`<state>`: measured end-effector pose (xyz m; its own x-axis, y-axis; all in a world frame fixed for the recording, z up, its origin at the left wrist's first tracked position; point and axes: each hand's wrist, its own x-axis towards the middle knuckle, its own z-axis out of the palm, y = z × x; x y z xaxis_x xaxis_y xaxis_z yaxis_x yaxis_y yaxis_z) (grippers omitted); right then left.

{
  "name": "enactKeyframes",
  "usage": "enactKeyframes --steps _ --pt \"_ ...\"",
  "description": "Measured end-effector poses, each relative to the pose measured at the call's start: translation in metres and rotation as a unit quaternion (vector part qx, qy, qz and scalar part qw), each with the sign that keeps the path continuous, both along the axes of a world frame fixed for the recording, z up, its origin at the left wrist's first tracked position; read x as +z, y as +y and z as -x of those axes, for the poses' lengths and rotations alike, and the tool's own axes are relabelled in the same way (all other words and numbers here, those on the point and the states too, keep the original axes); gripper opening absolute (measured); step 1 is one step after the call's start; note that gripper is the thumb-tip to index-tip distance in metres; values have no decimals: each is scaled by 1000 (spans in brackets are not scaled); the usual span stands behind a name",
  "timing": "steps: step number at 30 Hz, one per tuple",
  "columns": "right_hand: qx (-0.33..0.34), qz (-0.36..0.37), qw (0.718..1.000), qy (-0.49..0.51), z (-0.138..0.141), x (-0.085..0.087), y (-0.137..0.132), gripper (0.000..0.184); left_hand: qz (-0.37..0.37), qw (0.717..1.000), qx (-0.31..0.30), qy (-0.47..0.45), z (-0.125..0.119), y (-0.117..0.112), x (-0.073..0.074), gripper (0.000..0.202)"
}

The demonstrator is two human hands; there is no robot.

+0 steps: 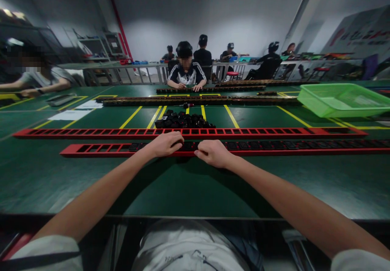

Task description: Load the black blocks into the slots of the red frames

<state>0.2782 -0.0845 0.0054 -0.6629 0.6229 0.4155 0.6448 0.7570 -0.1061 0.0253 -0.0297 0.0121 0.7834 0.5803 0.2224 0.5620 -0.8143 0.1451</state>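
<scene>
Both my hands are at the nearer long red slotted strip [97,150], which lies across the table in front of me. My left hand [167,143] is closed, its curled fingers over the strip's slots. To its right, my right hand [215,153] is also closed, at the strip's near edge. What the fingertips grip is hidden. Square black parts [262,145] fill the slots to the right and some around my hands. At the left end, several slots show no black part. Behind the hands lies a pile of loose black parts [183,120].
A second red strip [82,133] with open slots lies just beyond. Farther back are long dark strips [137,100], white papers [73,112] and a light green basket [344,100]. A person [186,70] works opposite; another [45,76] sits at the left.
</scene>
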Motion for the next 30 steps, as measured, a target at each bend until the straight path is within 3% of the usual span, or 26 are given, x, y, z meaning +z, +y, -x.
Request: enactKeyframes --steps 15,23,30 --pt "7 -6 1000 -12 0 2 -2 23 57 997 29 31 -1 2 1 32" --pt "27 -65 998 4 0 -2 2 8 36 998 -3 52 1 2 0 47" --pt "18 -41 999 -18 0 -5 5 27 6 999 -5 53 -6 -2 -1 44"
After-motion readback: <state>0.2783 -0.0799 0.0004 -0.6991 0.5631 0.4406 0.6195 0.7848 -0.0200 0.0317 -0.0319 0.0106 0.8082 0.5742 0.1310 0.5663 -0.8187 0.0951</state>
